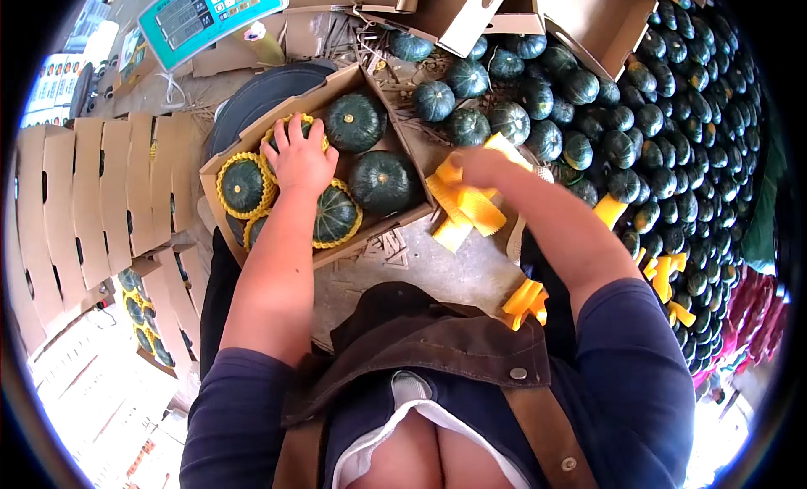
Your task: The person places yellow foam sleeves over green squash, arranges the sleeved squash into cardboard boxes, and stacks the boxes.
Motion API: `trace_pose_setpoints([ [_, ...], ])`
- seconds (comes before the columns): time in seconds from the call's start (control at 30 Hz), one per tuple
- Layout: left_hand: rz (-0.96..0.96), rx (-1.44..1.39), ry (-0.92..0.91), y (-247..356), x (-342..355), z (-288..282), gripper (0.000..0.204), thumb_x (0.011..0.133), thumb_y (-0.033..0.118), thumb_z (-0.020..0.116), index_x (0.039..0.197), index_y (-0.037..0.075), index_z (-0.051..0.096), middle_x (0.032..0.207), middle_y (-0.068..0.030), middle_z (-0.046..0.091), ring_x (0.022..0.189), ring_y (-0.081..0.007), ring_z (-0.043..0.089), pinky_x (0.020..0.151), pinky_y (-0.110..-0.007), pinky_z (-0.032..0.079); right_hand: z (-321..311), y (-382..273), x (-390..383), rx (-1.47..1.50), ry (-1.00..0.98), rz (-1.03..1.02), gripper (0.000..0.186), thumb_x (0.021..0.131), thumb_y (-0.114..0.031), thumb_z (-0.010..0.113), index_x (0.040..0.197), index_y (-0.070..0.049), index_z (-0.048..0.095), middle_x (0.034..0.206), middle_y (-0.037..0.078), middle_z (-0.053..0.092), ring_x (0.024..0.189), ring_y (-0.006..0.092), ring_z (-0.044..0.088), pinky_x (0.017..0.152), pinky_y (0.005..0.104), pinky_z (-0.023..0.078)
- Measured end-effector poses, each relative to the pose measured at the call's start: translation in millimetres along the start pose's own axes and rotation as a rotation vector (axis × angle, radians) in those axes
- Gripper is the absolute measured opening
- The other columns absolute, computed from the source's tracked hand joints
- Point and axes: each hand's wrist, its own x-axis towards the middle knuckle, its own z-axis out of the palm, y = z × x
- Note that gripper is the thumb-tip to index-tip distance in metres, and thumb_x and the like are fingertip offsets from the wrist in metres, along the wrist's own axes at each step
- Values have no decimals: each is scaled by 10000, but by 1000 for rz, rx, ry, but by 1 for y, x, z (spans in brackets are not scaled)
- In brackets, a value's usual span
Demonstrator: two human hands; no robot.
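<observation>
Via the head cam I judge the work in this carton point(363, 81) as more than half done: netted squashes point(244, 186) sit in its L part, at least 3 pcs. w/ yellow mesh on, while 2 bare squashes point(356, 121) in the R part have no net yet. The L hand point(304, 157) lies w/ spread fingers on one netted squash. The R hand point(477, 166) is apart from it, outside, at the loose yellow nets point(475, 210); I cannot tell if it grips one. Squashes in the heap point(619, 149) look bare too.
</observation>
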Motion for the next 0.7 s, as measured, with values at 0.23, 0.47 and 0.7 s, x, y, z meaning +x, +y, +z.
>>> trace_pose_setpoints([
  [0.23, 295, -397, 468, -1, -56, -10, 501, 750, 252, 638, 1201, 107, 475, 1238, -147, 449, 1181, -361, 385, 999, -483, 280, 59, -19, -33, -184, -115, 139, 317, 727, -189, 616, 1036, -122, 585, 910, 77, 652, 853, 276, 630, 690, 386, 493],
  [0.47, 391, -1249, 132, 62, -167, -87, 417, 811, 180, 620, 1172, 24, 480, 1108, -170, 539, 1022, -312, 532, 888, -349, 415, -108, -83, -161, 674, 130, -523, 498, 706, -208, 704, 1120, -72, 462, 936, 138, 591, 860, 254, 570, 753, 348, 455],
  [0.7, 520, -1091, 477, 60, -223, -148, 331, 812, 142, 618, 1104, 16, 525, 995, -151, 595, 896, -277, 587, 781, -330, 459, -89, -124, -242, 1287, 319, -643, 272, 830, -61, 612, 1088, -57, 524, 972, 11, 561, 930, 86, 498, 837, 248, 421],
])
